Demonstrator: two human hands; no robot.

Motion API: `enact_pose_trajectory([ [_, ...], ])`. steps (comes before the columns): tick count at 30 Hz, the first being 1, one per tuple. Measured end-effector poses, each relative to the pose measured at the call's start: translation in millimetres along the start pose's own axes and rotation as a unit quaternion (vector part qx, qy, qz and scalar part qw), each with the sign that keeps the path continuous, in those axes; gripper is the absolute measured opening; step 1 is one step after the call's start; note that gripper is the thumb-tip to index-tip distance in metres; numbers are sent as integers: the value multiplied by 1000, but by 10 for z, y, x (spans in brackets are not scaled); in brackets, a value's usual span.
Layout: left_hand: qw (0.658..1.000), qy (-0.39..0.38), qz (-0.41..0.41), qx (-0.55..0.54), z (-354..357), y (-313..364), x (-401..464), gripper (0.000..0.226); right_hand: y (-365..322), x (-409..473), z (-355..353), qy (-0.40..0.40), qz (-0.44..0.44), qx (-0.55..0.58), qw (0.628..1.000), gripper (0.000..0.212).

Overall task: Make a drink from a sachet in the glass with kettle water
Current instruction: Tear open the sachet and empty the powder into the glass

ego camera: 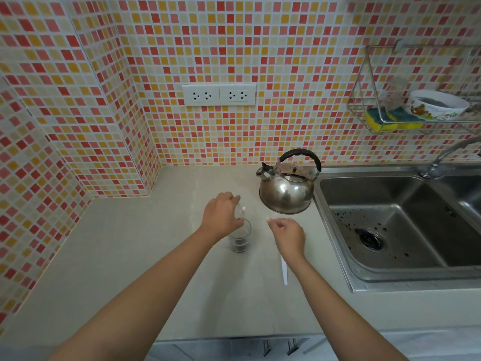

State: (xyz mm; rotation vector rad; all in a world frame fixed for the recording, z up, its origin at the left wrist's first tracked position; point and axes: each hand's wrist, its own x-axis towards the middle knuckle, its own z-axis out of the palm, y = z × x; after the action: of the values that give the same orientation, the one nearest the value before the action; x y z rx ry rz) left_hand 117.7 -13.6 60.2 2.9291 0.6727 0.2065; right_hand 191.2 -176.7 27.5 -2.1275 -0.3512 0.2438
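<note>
A small clear glass (pixel 240 239) stands on the beige counter (pixel 130 256) with dark powder at its bottom. My left hand (pixel 221 217) is above its rim and pinches a pale sachet (pixel 240 210) tilted over the glass. My right hand (pixel 289 237) hovers just right of the glass, fingers pinched on a tiny torn-off scrap (pixel 268 218). A steel kettle (pixel 287 187) with a black handle sits behind, close to the sink edge. A white stirrer or spoon (pixel 284 269) lies on the counter, partly hidden under my right wrist.
A steel sink (pixel 390 217) with dark specks fills the right side, with its tap (pixel 442 157) at the back. A wire wall rack (pixel 416 108) holds sponges and a bowl. Two wall sockets (pixel 218 95) sit above the counter. A tiled corner juts out at left.
</note>
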Motion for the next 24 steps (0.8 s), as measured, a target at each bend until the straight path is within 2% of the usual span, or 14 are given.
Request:
enact_pose_trajectory([
  [2, 990, 33, -74, -114, 0, 17, -27, 68, -229, 79, 35, -53, -13, 14, 998, 43],
  [5, 962, 63, -129, -232, -21, 53, -56, 68, -464, 177, 88, -117, -9, 39, 992, 34],
  [6, 954, 68, -136, -259, -32, 59, -63, 68, -509, 205, 103, -130, -14, 43, 991, 23],
  [10, 916, 71, -162, -360, -43, 37, -89, 66, -592, 299, 135, -134, -33, 52, 989, 15],
  [15, 843, 78, -171, -503, -96, -117, -93, 27, -657, 375, 48, -151, -80, 56, 984, 13],
  [18, 844, 51, -139, -516, -145, -164, -86, 11, -684, 386, -19, -185, -127, 59, 973, 8],
  [20, 847, 43, -126, -515, -168, -164, -79, 10, -699, 379, -46, -199, -146, 52, 968, 2],
  [24, 846, 32, -95, -524, -208, -147, -63, 9, -698, 383, -67, -210, -152, 46, 965, 3],
])
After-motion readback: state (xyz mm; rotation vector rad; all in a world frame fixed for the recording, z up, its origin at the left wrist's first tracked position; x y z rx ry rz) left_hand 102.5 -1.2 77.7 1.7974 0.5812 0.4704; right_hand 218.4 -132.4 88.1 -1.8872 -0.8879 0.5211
